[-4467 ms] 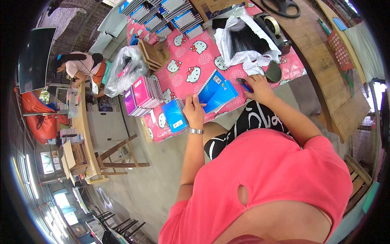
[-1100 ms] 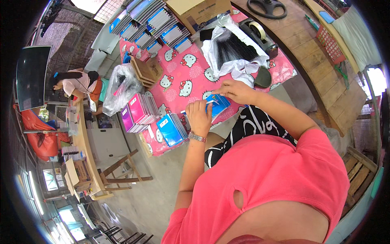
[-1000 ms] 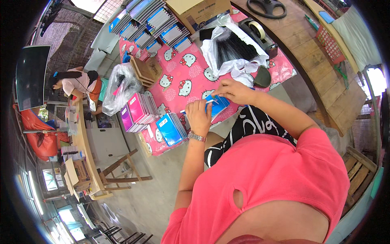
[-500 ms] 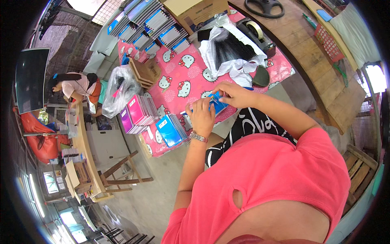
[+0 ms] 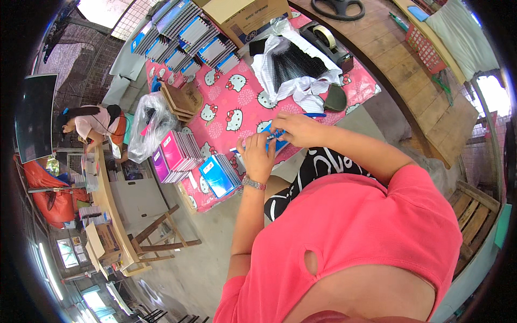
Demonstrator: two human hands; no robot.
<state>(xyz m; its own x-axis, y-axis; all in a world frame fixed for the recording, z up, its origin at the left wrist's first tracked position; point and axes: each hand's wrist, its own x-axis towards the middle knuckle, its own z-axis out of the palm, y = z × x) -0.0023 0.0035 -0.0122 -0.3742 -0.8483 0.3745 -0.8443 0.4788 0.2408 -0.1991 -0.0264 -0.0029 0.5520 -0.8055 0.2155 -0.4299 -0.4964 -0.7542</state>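
A blue notebook [image 5: 281,145] lies in front of me at the table's near edge, partly covered by my fingers. My left hand [image 5: 257,154], with a bracelet at its wrist, has its curled fingers closed on the notebook's edge. Beside it my right hand [image 5: 295,131] bends over the same notebook, thumb and fingers pinched together along the edge. Whatever small part sits between the fingertips is hidden. To the left of my left hand stands a stack of blue notebooks [image 5: 219,177], next to a stack of pink notebooks [image 5: 177,149] and a purple one [image 5: 160,164].
White paper with black binding coils [image 5: 296,67] lies beyond my right hand, near a tape dispenser [image 5: 325,39]. Farther back are notebook stacks [image 5: 186,37] and a cardboard box [image 5: 253,24]. A plastic bag [image 5: 145,128] and wooden trays [image 5: 179,102] stand left. A co-worker [image 5: 97,125] bends over another table.
The whole view has shifted slightly. Both hands stay on the blue notebook, and the fingers have moved a little along its edge.
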